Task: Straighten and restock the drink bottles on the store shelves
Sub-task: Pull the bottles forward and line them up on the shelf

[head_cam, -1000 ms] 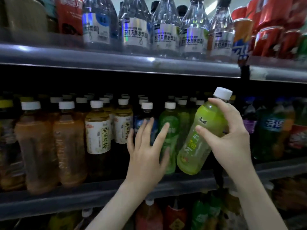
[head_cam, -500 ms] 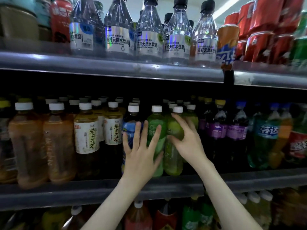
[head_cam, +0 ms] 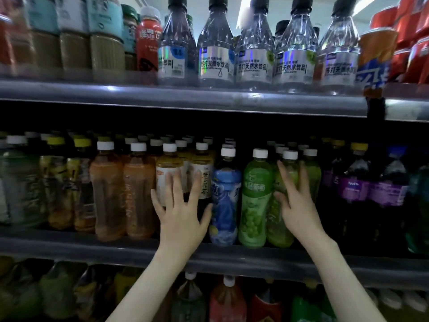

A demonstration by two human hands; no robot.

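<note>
Left hand now sits further left, on the tea bottles, fingers spread flat. I see right hand open-fingered on the green bottle, upright at the shelf lip, tight against its green neighbour.

Lit from overhead by ceiling strip lights, glimpsed above the upper shelf rail between the clear water bottles. Bright and washed pale above that rail, with iridescent glare on the bottle labels and white streaks of reflection along the rail's top edge. Deep shadow directly below the rail, swallowing the rear caps. Dim, muddy colour on the amber tea bottles farther below. Heavy motion smear toward the rail's left end, with the jars there reduced to streaks. Sharpest just below the rail's middle. Wide-angle bowing toward the rail's right end. Soft and dark well below it.
</note>
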